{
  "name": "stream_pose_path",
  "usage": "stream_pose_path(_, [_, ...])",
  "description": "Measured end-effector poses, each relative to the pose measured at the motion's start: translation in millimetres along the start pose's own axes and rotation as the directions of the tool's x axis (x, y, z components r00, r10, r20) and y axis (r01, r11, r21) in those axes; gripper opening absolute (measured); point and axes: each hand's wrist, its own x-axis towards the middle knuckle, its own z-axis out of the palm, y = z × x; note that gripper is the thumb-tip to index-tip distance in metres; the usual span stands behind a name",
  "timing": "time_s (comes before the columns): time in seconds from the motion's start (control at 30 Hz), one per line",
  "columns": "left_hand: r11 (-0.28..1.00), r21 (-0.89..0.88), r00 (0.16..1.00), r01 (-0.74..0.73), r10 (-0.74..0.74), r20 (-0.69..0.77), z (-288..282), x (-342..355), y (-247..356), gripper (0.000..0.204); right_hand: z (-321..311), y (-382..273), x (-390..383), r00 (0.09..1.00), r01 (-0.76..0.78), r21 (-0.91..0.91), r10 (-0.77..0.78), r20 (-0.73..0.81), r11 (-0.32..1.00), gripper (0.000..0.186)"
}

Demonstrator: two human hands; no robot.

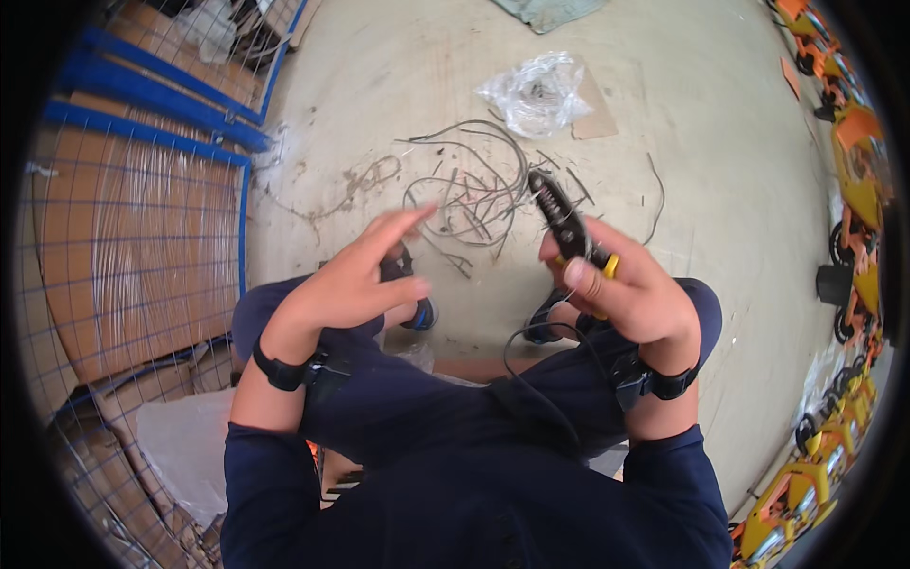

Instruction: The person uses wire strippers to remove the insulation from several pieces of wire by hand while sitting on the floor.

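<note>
In my right hand [630, 284] is a wire stripper [561, 216] with black jaws and yellow-edged handles, its nose pointing up and to the left. Thumb and fingers close round the handles. My left hand [355, 270] hangs over my left knee, thumb and fingers apart, slightly blurred, with nothing visible in it. Beyond both hands, a loose coil of dark cable [519, 156] lies on the floor. Among its loops are many short cut pieces of cable [479, 204]. A thin dark cord [512, 351] loops over my lap below the right hand.
Crumpled clear plastic [540, 95] and a piece of cardboard [595, 109] lie farther off. On the left stands a blue wire-mesh cage [242, 228] holding wrapped cardboard. Yellow and orange wheeled machines [858, 180] line the right side. A greenish cloth [548, 9] is at the far edge.
</note>
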Motion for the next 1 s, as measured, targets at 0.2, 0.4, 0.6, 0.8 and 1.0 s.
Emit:
stream_pose_path(0.2, [0.788,0.147,0.692,-0.598,0.600,-0.401,15.1,12.1,23.1,0.089,30.7,-1.6,13.7,0.978,0.148,-0.186,-0.116,0.174,0.971,0.027])
stream_pose_path(0.4, [0.892,-0.249,0.894,-0.376,0.279,-0.351,19.8,1.6,30.1,0.050,34.6,-0.5,20.5,0.988,0.062,-0.155,-0.039,0.151,0.986,0.026])
stream_pose_path(0.6, [0.938,-0.043,0.819,-0.344,0.278,-0.501,18.2,1.4,17.9,0.010,32.4,21.9,31.1,0.976,0.042,0.006,-0.043,0.212,0.999,0.040])
stream_pose_path(0.8, [0.901,-0.053,0.668,-0.431,0.279,-0.690,14.6,4.9,10.8,0.012,30.4,27.8,39.2,0.963,0.043,-0.304,0.042,0.268,0.952,0.052])
stream_pose_path(1.0, [0.907,-0.011,0.566,-0.422,0.254,-0.784,9.3,5.2,8.9,0.011,-6.3,25.3,31.2,0.978,-0.080,-0.266,0.024,-0.207,0.961,0.047])
